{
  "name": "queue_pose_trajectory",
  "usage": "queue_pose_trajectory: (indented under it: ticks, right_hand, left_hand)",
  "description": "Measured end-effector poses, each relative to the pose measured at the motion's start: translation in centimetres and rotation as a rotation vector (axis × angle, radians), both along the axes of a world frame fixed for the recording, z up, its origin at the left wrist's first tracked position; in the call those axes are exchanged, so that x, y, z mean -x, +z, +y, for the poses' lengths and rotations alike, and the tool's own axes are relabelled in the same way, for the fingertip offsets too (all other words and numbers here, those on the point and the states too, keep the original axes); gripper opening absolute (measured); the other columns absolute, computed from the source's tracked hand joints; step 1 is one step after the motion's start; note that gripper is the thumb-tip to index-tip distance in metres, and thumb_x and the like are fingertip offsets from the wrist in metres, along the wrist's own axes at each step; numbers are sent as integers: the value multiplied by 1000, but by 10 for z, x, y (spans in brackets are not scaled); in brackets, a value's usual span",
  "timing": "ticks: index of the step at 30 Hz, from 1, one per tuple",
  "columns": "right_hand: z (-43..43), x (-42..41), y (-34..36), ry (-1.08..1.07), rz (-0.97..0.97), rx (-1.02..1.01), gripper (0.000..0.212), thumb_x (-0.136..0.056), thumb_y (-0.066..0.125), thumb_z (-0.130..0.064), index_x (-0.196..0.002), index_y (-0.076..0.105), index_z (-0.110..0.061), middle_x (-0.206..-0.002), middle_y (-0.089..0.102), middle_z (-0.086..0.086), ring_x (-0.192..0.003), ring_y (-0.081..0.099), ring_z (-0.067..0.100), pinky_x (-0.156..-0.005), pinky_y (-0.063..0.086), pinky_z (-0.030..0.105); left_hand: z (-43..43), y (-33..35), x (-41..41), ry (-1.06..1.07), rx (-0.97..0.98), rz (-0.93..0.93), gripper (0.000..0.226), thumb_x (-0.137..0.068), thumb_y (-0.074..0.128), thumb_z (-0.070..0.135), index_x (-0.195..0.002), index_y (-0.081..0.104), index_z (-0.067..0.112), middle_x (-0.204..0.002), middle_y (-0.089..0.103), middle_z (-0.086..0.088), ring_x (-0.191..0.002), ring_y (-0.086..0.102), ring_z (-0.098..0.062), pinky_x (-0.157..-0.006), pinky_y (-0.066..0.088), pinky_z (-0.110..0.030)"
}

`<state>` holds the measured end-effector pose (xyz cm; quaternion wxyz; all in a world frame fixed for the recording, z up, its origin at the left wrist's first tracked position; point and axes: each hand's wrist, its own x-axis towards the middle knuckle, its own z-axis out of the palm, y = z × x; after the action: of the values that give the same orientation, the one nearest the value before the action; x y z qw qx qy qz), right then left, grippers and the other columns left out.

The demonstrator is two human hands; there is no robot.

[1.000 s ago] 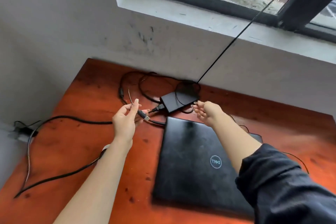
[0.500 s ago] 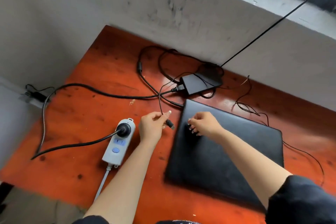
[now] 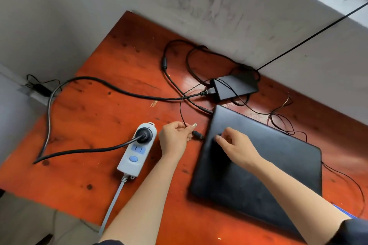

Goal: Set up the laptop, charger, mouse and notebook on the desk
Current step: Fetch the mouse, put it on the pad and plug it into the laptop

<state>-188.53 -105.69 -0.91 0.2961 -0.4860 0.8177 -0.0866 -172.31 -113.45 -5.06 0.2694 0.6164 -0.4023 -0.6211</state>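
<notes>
The fingers [image 3: 192, 125] of the left hand [image 3: 174, 138] pinch a thin dark cable [image 3: 180, 105] just behind its small plug [image 3: 197, 135]. The plug lies level, its long axis running left to right, its tip pointing at the left edge of the closed black laptop [image 3: 278, 165], just beside it but not touching. The left hand is the nearer one to that edge's ports, so the coming move looks like a short, straight push to the right.

The right hand [image 3: 237, 145] rests on the laptop lid close to the same edge, fingers bent with their tips on the surface, gripping nothing, apparently steadying the machine.

The laptop lies flat on the orange-red wooden worktop [image 3: 99, 121]. Beyond its far corner sits the black charger brick [image 3: 235, 86], among looped leads by the wall. Left of the left hand lies a white power strip [image 3: 135, 153] with a thick black cable [image 3: 99, 83] plugged in.

No brand, label or writing can be read. No mouse or notebook can be made out.
</notes>
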Motion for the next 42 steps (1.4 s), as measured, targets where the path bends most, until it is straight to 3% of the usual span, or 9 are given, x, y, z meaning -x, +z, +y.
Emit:
queue_pose_trajectory:
  ticks: [4,13,18,22,25,32,36,40,42]
  right_hand:
    - [5,-3,-5,161,180,-26,36,-101,30,-34,-69,31,-17,-70,42,-1,-66,44,25,-62,34,35]
    - [0,12,-1,162,-11,-142,13,-89,43,-17,-77,42,-13,-79,50,0,-75,48,23,-65,33,32]
    - [2,12,-1,173,-19,-155,14,-79,52,-16,-75,40,-20,-79,46,-6,-68,43,11,-56,30,25]
    - [8,13,0,155,-5,-127,10,-78,54,-14,-79,48,-22,-81,49,-8,-71,49,13,-58,38,25]
    - [12,13,1,117,-14,-81,12,-78,54,-13,-81,50,-23,-81,53,-8,-72,52,13,-60,43,29]
    - [5,12,3,217,-43,-203,22,-66,62,-30,-79,45,-23,-86,43,-7,-80,48,19,-63,40,28]
    - [7,15,11,254,-90,-234,55,-55,75,-59,-86,46,-26,-91,44,-10,-80,48,12,-67,45,29]
    - [15,15,12,317,88,-159,74,-49,74,-74,-89,36,-25,-87,44,-14,-71,44,8,-55,36,22]
    - [17,12,11,330,175,-69,79,-49,72,-75,-97,39,-23,-95,46,-8,-79,46,13,-63,43,25]
  left_hand:
    - [0,-2,3,26,-11,4,23,-72,82,20,-63,67,5,-59,70,-9,-53,68,-13,-56,57,-26]
    - [9,-3,-6,37,-75,22,24,-72,82,21,-69,69,1,-60,71,-12,-58,71,-20,-66,59,-34]
    - [14,-1,-10,38,-78,22,24,-73,82,21,-71,69,1,-61,72,-11,-58,71,-17,-62,58,-28]
    - [16,1,-8,44,-75,-3,26,-73,82,22,-71,69,0,-61,72,-11,-59,71,-20,-62,57,-27]
    - [11,2,-6,27,-79,-20,25,-73,82,20,-73,70,-2,-63,72,-13,-53,69,-13,-55,55,-20]
    - [5,2,-6,-24,-91,-41,23,-73,82,21,-75,70,1,-66,73,-9,-51,68,-7,-47,50,-13]
    - [2,0,-9,-132,-95,-67,26,-74,81,25,-69,70,3,-61,72,-7,-52,70,-11,-47,51,-15]
    - [-3,2,-11,-209,-92,-76,25,-76,80,24,-70,70,1,-61,71,-7,-49,68,-11,-45,52,-16]
    - [-4,3,-11,-222,-85,-73,24,-77,79,22,-72,70,0,-63,71,-9,-49,67,-11,-48,54,-17]
